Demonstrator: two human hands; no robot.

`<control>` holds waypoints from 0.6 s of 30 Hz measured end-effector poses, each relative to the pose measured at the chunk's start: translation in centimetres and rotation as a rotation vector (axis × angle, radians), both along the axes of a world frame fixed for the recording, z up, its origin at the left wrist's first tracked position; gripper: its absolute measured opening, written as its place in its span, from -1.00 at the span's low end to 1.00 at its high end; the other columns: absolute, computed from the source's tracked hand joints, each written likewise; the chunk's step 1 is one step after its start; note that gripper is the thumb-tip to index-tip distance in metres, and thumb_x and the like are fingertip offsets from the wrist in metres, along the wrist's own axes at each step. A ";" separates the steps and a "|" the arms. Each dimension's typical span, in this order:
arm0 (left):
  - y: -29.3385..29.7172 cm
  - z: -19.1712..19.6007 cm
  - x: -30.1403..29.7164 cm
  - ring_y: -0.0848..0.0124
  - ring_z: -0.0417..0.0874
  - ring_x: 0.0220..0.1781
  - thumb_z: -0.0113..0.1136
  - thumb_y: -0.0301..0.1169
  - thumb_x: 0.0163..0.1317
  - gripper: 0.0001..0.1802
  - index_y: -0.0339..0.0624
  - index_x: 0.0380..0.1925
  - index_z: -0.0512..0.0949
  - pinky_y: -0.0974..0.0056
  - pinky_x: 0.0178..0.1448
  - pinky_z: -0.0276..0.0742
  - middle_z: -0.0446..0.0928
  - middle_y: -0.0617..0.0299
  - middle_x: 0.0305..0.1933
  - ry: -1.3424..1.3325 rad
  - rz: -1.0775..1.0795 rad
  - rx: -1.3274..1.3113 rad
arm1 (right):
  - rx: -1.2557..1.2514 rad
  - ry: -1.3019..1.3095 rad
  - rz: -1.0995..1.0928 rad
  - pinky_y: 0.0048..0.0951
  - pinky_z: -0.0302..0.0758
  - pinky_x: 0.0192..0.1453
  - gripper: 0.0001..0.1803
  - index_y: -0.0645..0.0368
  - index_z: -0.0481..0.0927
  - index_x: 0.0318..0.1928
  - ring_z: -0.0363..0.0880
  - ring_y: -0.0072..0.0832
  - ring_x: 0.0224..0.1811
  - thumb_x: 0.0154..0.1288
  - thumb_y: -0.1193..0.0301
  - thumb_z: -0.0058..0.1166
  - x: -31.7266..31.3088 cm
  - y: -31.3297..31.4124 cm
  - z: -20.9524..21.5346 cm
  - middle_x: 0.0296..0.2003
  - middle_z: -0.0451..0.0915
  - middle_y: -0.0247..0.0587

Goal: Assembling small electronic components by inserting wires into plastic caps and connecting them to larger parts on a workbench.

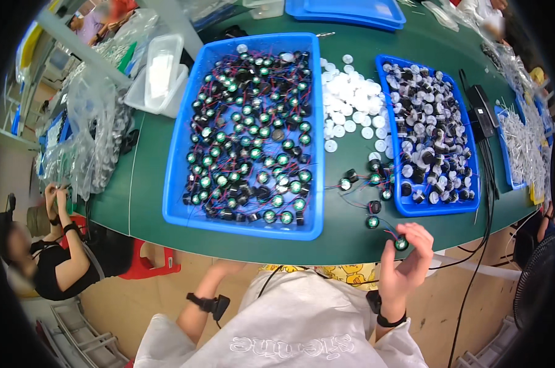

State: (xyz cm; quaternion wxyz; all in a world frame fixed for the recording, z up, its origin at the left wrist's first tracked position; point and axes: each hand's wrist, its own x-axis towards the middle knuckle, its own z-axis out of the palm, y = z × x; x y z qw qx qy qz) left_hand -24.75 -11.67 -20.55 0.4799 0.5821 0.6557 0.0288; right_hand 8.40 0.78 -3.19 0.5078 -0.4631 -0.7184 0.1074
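Note:
At the table's front edge, my right hand pinches a small round black motor with a green face and thin wires between thumb and fingers. My left hand is low by the table's edge, its fingers hidden. Several similar motors with red and blue wires lie loose just beyond my right hand. A large blue tray full of such wired motors stands left of them. In the smaller blue tray on the right are motors with whitish clear discs. Loose white discs are spread between the two trays.
A black power adapter and its cables run down beside the smaller tray. Further right sits a tray of thin white sticks. Clear plastic boxes and bags stand at the left. A person sits at the left.

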 end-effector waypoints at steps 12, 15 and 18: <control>8.7 22.4 8.4 0.55 0.29 -0.52 -0.17 -0.28 0.31 -0.65 -0.23 0.00 0.38 0.41 -0.37 0.28 0.41 0.27 -0.46 -0.881 -0.063 0.108 | -0.115 0.201 0.343 -0.25 0.36 -0.08 -0.53 0.14 0.36 -0.36 0.46 -0.32 -0.25 -0.30 0.57 0.37 -6.0 1.0 4.5 -0.33 0.54 -0.22; 9.7 21.6 10.3 0.57 0.30 -0.46 -0.20 -0.34 0.32 -0.64 -0.25 0.05 0.34 0.43 -0.35 0.29 0.39 0.29 -0.44 -1.125 0.162 0.173 | -0.133 0.174 0.337 -0.26 0.37 -0.09 -0.54 0.15 0.36 -0.38 0.45 -0.31 -0.25 -0.32 0.58 0.37 -6.5 1.4 4.1 -0.30 0.52 -0.19; 10.6 21.3 11.9 0.59 0.33 -0.38 -0.17 -0.39 0.31 -0.67 -0.30 0.02 0.34 0.47 -0.31 0.29 0.40 0.32 -0.34 -1.283 0.288 0.094 | -0.169 0.234 0.314 -0.27 0.37 -0.10 -0.54 0.16 0.36 -0.38 0.45 -0.29 -0.24 -0.33 0.58 0.36 -6.5 1.8 3.6 -0.27 0.51 -0.15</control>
